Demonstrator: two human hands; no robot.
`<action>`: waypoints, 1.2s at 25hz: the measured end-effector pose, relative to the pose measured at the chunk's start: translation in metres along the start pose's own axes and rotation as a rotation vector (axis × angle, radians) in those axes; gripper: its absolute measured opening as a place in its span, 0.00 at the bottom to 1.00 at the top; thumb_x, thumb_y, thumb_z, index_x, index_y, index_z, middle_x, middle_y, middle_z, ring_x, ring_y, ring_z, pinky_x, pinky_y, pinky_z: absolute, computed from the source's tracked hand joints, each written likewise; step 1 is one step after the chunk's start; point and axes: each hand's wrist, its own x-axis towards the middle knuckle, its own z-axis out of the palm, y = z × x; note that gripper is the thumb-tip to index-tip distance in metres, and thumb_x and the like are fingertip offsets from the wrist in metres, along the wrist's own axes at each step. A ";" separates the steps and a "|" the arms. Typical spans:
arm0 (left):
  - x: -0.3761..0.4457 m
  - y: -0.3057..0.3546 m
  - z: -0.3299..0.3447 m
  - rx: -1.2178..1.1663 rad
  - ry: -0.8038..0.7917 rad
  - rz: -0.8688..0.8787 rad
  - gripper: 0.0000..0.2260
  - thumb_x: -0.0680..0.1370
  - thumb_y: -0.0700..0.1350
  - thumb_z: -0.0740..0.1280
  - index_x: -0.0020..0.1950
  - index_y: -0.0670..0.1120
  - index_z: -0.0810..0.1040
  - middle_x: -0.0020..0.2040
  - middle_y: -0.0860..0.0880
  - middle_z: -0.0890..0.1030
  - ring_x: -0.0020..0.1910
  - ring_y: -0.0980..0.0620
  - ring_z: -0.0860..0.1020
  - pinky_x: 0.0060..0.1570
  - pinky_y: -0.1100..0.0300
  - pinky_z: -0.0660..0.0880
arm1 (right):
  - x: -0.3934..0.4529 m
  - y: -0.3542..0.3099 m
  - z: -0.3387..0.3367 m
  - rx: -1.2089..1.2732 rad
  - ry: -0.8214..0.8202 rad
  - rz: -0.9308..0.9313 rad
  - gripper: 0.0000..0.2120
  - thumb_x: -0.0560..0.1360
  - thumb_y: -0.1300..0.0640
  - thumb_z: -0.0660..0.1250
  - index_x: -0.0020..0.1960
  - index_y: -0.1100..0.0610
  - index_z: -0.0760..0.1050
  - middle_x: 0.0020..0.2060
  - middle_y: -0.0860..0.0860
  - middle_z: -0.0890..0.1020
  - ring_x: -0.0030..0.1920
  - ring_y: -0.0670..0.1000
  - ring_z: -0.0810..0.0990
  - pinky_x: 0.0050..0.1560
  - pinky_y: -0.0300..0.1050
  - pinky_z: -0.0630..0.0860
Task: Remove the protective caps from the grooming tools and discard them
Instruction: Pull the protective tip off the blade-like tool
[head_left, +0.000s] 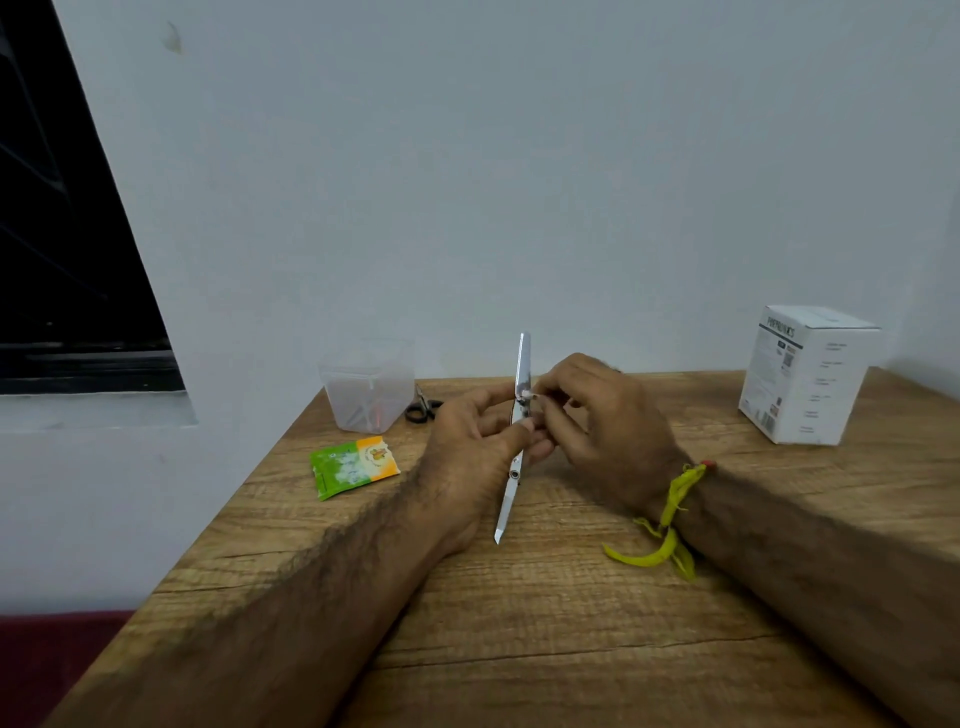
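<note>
A pale wall (519, 156) fills the upper part of the view, with a dark window (62, 234) set into it at the left. Below it, a wooden desk (519, 623) with a grained brown top is seen, and both bare forearms are stretched over it from the near edge.

At the far right of the desk a white cardboard box (808, 376) with dark print is stood upright, well apart from the hands. At the far left edge a clear plastic container (369, 387) is placed, with thin items dimly seen inside; what they are cannot be told. Just beside it, to its right, small black-handled scissors (423, 408) are laid on the desk. Nearer, a green and orange sachet (354, 466) is laid flat by the left edge.

Above the middle of the desk a slim metal grooming tool (519, 415) is held almost upright, its lower tip pointed down toward the desk and its upper end raised against the wall. It is gripped about its middle by the left hand (467, 447), whose grip is curled round it with the thumb pressed on the shaft. The grip of the right hand (597, 426) is pinched at a small pale piece (525, 396) on the tool; whether this is a cap cannot be told. A yellow thread (670, 514) is tied round the right wrist.
</note>
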 end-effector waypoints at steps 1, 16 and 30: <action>0.001 -0.001 -0.001 -0.018 0.009 -0.002 0.16 0.79 0.28 0.65 0.65 0.38 0.75 0.51 0.40 0.86 0.49 0.46 0.86 0.47 0.58 0.83 | -0.002 0.000 -0.001 0.041 0.050 0.035 0.04 0.77 0.60 0.66 0.47 0.59 0.79 0.41 0.49 0.79 0.41 0.50 0.78 0.42 0.52 0.78; 0.004 0.003 -0.007 -0.144 -0.017 -0.057 0.12 0.80 0.30 0.62 0.61 0.37 0.78 0.53 0.38 0.85 0.47 0.48 0.85 0.51 0.53 0.83 | -0.001 -0.007 0.006 -0.022 -0.023 -0.021 0.08 0.78 0.55 0.63 0.48 0.57 0.80 0.40 0.49 0.79 0.41 0.52 0.78 0.41 0.53 0.77; 0.005 0.004 -0.010 -0.212 0.009 -0.100 0.09 0.79 0.31 0.64 0.58 0.33 0.79 0.47 0.40 0.85 0.43 0.50 0.85 0.43 0.59 0.83 | 0.000 -0.006 0.002 -0.076 0.065 -0.070 0.05 0.77 0.58 0.68 0.49 0.57 0.82 0.42 0.50 0.81 0.43 0.54 0.78 0.43 0.55 0.77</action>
